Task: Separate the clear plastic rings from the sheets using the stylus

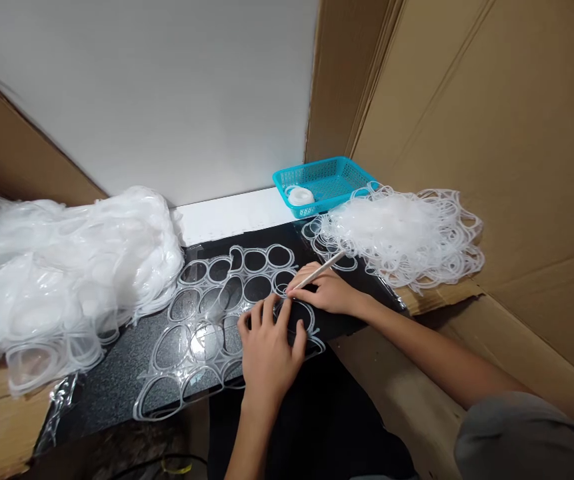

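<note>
A clear sheet of joined translucent rings (185,293) lies on a black speckled board (111,373). My left hand (271,347) rests on the right part of this sheet, palm down with its fingers apart. Just beyond its fingertips, my right hand (329,291) grips a thin pale pen-like stick (323,268), slanted up and to the right. The stick's lower tip is hidden by my fingers, near a ring at the sheet's right side. One loose strip of ring edging (234,263) curls over the sheet's upper rows.
A large heap of translucent ring sheets (81,260) sits at left. On the right lies a tangled pile of ring-holed plastic (407,230). Behind it, a turquoise basket (337,163) holds white rings (300,196). Cardboard walls (507,133) and a white panel (157,87) enclose the workspace.
</note>
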`<state>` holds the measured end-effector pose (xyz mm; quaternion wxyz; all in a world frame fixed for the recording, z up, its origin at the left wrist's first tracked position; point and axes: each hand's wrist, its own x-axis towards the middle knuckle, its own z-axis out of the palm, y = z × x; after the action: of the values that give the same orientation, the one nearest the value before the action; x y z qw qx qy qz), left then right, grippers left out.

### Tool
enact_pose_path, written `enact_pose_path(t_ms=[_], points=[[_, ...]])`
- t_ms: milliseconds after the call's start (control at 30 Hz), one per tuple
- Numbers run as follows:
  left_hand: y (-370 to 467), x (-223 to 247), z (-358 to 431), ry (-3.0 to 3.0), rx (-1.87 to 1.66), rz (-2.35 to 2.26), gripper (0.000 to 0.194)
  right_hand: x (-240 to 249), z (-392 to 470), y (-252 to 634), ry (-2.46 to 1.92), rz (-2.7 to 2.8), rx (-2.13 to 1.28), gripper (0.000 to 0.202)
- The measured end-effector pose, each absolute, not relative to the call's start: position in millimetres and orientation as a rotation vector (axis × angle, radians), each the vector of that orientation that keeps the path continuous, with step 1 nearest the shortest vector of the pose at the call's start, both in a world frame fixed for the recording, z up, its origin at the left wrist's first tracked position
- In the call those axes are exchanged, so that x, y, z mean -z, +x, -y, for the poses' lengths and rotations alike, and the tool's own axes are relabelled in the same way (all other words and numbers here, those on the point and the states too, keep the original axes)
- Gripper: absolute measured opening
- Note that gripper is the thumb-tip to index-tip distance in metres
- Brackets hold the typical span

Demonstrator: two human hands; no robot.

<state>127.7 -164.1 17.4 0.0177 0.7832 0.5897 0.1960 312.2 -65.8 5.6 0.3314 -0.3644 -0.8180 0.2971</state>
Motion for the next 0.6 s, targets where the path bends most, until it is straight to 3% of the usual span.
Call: enact_pose_path(t_ms=[600], points=[[128,-13,164,2.467,-0.533,-1.830,0.041,6,65,304,-0.779,2.267,-0.370,0.019]])
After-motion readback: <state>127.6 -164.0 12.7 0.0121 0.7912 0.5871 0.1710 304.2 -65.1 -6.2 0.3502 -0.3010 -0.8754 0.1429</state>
